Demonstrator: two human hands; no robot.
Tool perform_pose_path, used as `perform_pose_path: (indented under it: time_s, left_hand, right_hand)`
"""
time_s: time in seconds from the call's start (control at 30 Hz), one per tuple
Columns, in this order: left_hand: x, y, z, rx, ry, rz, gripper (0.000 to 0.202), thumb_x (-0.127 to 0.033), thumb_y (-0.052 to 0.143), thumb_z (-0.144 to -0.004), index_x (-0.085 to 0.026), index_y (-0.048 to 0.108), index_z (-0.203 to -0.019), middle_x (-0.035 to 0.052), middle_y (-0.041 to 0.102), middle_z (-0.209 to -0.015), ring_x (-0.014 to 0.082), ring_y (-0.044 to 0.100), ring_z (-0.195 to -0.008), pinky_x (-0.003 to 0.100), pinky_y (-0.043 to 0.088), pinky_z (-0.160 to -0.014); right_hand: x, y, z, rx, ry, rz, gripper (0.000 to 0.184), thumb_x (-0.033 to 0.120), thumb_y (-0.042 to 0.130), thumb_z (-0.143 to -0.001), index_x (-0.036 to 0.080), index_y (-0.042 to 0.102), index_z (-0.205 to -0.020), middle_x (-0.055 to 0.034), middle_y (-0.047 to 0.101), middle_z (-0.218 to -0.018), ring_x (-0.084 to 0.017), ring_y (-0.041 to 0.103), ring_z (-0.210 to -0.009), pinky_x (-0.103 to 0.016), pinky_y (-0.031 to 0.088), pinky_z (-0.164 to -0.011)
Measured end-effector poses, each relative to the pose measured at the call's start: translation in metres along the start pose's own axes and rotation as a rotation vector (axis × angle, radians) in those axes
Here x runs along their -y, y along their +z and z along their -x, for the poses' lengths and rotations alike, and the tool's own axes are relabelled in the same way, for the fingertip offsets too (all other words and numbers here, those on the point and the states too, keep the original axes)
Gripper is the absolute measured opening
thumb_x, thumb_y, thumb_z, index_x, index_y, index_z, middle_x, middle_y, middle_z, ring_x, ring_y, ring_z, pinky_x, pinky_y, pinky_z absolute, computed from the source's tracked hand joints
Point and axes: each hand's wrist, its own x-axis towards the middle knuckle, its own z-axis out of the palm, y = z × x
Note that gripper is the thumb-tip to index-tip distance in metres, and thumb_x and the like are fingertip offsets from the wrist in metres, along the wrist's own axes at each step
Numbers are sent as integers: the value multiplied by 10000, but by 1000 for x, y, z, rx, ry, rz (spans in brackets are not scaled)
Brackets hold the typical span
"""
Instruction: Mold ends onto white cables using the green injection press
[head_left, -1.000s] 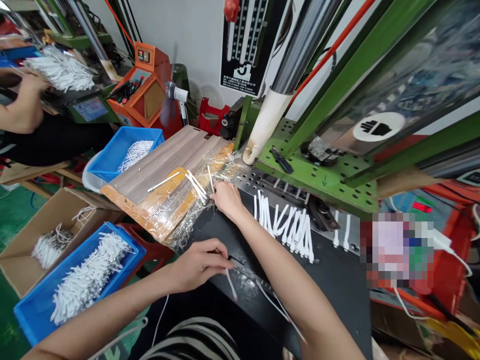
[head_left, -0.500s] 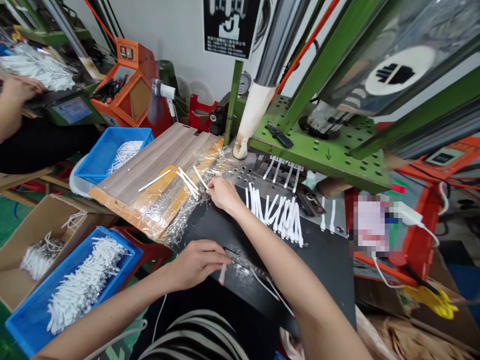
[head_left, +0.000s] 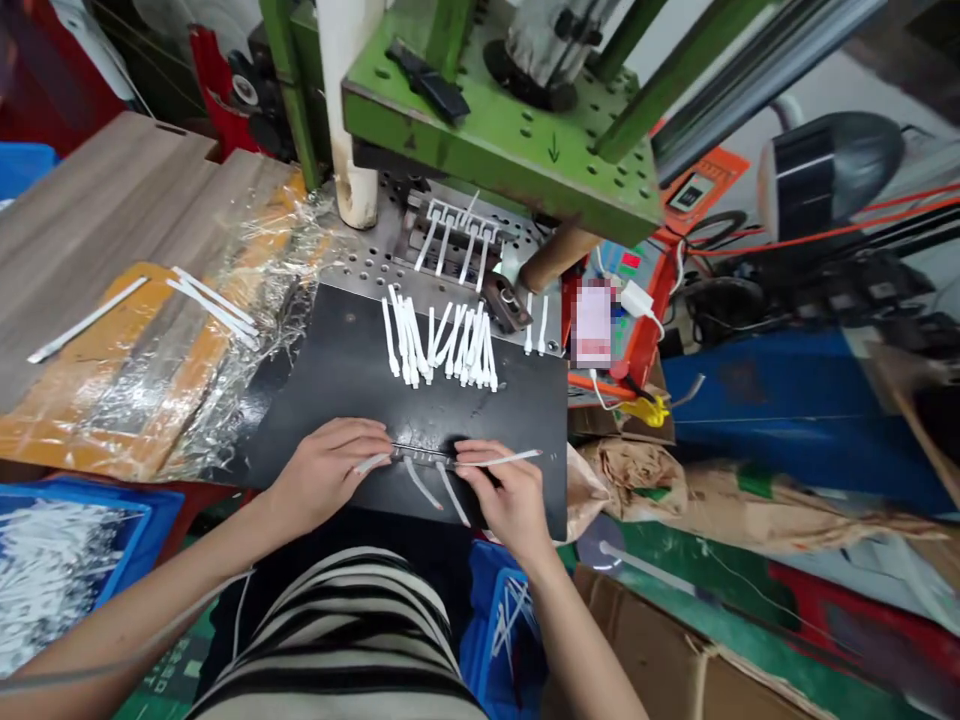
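Observation:
A narrow metal bar with slots (head_left: 421, 457) lies near the front edge of the black work surface (head_left: 337, 390). My left hand (head_left: 334, 470) is closed on the bar's left end, where a short white cable sticks out by the fingertips. Two more white cables, one of them a thin cable (head_left: 455, 497), hang from the bar's middle toward me. At the bar's right end my right hand (head_left: 506, 490) pinches a white cable (head_left: 514, 458) pointing right; its fingertips touch the bar. Behind the hands lies a row of short white cables (head_left: 450, 345).
A green press (head_left: 495, 150) stands over a metal mould (head_left: 450, 235) holding several white cables. Loose white strips (head_left: 214, 305) lie on the wooden board (head_left: 150, 200) at left. Blue bins (head_left: 161, 520) flank me, and an orange control box (head_left: 645, 300) is at right.
My right hand has come back from the loose strips on the board to the bar's right end, with a white cable. The view has turned right and down.

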Motion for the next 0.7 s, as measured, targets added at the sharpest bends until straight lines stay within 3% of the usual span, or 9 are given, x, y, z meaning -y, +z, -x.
perform_pose_path:
  time_s: [0.1, 0.27, 0.37, 0.43, 0.57, 0.63, 0.7]
  left_hand:
    - [-1, 1, -1, 53, 61, -113, 118, -121, 615, -924, -166, 687, -1005, 47, 758, -948, 176, 719, -950, 316, 560, -852]
    - [-2, 2, -3, 53, 170, -238, 135, -90, 615, -908, -144, 670, -1019, 62, 756, -961, 175, 719, -908, 310, 535, -837]
    - [-3, 2, -2, 46, 160, -221, 132, -85, 604, -912, -139, 659, -1019, 64, 746, -943, 172, 708, -895, 303, 533, -828]
    - [-5, -4, -4, 110, 121, -189, 143, -106, 557, -943, -151, 653, -1037, 60, 734, -946, 166, 696, -883, 295, 536, -804]
    - [10, -30, -33, 414, 102, -97, 260, -158, 458, -992, -208, 633, -1178, 53, 710, -1085, 146, 679, -991, 258, 555, -858]
    - [36, -42, -68, 409, 150, -142, 283, -177, 443, -995, -217, 634, -1201, 55, 701, -1122, 151, 674, -1032, 256, 554, -906]
    - [73, -47, -116, 313, 176, -263, 299, -216, 423, -996, -193, 652, -1186, 83, 691, -1125, 183, 679, -1020, 308, 552, -932]
  right_hand:
    - [0, 7, 8, -51, -116, 82, 150, 134, 576, -949, 206, 707, -941, -84, 763, -955, -196, 727, -943, -339, 594, -831]
    - [-1, 12, 14, -11, -228, 273, 210, 90, 534, -938, 202, 682, -1036, -113, 744, -1023, -223, 708, -961, -388, 586, -830]
    - [1, 10, 14, -30, -257, 269, 212, 71, 515, -933, 205, 660, -1010, -98, 736, -960, -214, 699, -913, -369, 584, -798]
    - [5, 1, 7, 56, -227, 254, 229, 49, 496, -930, 204, 649, -1000, -88, 725, -958, -205, 689, -902, -348, 581, -791]
    - [10, -34, -41, 467, -177, 229, 264, 57, 542, -922, 201, 653, -1113, -58, 709, -1072, -186, 679, -971, -301, 562, -862]
    - [5, -49, -87, 458, -154, 342, 233, 96, 564, -932, 186, 670, -1119, -63, 709, -1065, -205, 675, -981, -329, 544, -898]
    - [-6, -57, -144, 280, -72, 544, 212, 120, 528, -955, 151, 687, -1092, -106, 705, -1039, -248, 668, -995, -382, 527, -909]
